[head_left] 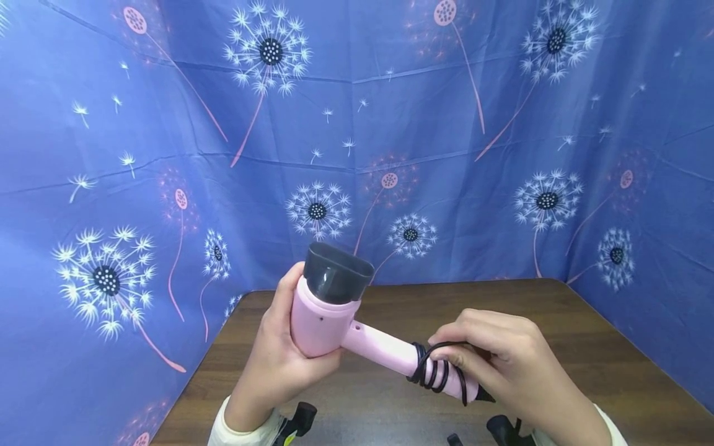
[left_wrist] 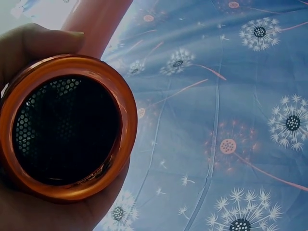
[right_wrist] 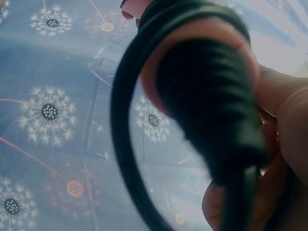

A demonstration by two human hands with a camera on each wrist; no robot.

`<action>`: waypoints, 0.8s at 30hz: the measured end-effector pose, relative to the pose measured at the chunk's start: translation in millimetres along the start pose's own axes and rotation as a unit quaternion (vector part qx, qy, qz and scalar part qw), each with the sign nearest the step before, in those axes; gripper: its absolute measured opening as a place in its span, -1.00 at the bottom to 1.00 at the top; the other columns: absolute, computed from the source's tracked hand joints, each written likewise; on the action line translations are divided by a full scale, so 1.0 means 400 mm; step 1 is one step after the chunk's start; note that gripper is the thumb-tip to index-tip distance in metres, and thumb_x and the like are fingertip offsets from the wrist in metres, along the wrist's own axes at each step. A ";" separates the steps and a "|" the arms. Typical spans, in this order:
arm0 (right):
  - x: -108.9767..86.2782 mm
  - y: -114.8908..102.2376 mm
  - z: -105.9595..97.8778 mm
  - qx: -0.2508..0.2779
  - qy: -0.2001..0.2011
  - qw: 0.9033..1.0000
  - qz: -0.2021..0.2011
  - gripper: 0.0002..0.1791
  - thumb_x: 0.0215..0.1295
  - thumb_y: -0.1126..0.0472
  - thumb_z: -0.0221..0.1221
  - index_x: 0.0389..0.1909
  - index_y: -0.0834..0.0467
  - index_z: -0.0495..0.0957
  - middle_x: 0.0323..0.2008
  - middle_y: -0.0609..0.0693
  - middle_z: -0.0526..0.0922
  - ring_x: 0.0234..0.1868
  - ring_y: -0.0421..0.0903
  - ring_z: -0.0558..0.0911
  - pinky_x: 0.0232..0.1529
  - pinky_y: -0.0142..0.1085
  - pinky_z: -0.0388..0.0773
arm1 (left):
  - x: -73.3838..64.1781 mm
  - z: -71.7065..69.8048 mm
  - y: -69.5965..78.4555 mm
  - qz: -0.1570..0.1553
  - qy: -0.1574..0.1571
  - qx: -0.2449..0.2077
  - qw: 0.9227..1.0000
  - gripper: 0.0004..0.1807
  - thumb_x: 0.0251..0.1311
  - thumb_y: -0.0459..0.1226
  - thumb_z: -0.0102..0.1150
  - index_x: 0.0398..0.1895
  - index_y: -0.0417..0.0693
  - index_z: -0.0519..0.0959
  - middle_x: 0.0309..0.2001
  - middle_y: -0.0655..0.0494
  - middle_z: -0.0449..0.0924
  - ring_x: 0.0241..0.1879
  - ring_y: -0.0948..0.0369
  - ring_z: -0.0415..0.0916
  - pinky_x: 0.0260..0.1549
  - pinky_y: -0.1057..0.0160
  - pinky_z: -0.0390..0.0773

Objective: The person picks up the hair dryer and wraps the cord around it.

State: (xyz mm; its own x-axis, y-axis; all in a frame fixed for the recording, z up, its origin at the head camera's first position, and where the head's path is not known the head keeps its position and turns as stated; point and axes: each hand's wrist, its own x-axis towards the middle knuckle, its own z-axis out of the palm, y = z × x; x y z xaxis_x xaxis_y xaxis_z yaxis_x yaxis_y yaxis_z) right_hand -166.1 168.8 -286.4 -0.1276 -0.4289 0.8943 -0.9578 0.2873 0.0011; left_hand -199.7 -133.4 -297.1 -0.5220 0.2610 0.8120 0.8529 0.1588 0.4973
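A pink hair dryer (head_left: 323,322) with a black nozzle (head_left: 337,272) is held above the table, nozzle up and handle slanting down to the right. My left hand (head_left: 279,353) grips its barrel; in the left wrist view the orange-looking rim (left_wrist: 127,120) of its mesh-covered rear end shows. Around the lower handle a black cord (head_left: 432,371) is wound in several loops. Between thumb and fingers my right hand (head_left: 502,353) pinches a strand of that cord beside the handle's end. In the right wrist view the ribbed black cord sleeve (right_wrist: 211,106) fills the middle, blurred.
Below the hands lies a brown wooden table (head_left: 251,334). A blue curtain (head_left: 446,136) with a dandelion print stands behind it and along both sides. Black wrist-worn devices (head_left: 304,418) show at the bottom edge.
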 end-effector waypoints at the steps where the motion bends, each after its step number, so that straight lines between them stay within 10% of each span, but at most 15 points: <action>1: 0.000 0.000 0.001 0.004 0.000 1.000 0.000 -0.91 0.32 0.30 0.36 -0.20 0.10 0.71 -0.41 -0.18 0.65 -0.38 -0.43 0.50 -0.38 -0.61 0.38 | -0.001 0.000 0.000 0.001 -0.001 0.001 1.000 0.27 -0.48 -0.59 0.53 0.54 0.01 0.23 0.04 0.11 0.64 -0.13 0.12 0.61 -0.16 0.18 0.63; 24: 0.001 -0.001 0.002 0.000 0.012 1.000 0.013 -0.85 0.30 0.31 0.36 -0.14 0.09 0.72 -0.36 -0.19 0.68 -0.38 -0.44 0.49 -0.39 -0.64 0.36 | -0.005 0.004 0.007 0.038 -0.014 -0.005 0.999 0.26 -0.47 -0.57 0.57 0.52 -0.10 0.22 0.08 0.06 0.63 -0.09 0.13 0.60 -0.10 0.20 0.62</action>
State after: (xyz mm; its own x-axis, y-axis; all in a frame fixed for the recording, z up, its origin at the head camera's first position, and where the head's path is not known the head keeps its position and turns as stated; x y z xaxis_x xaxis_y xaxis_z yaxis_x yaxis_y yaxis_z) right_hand -166.0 167.9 -286.5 -0.1464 -0.4013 0.9042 -0.9544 0.2978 -0.0223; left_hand -196.2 -131.9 -297.8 -0.4561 0.2992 0.8381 0.8896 0.1275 0.4386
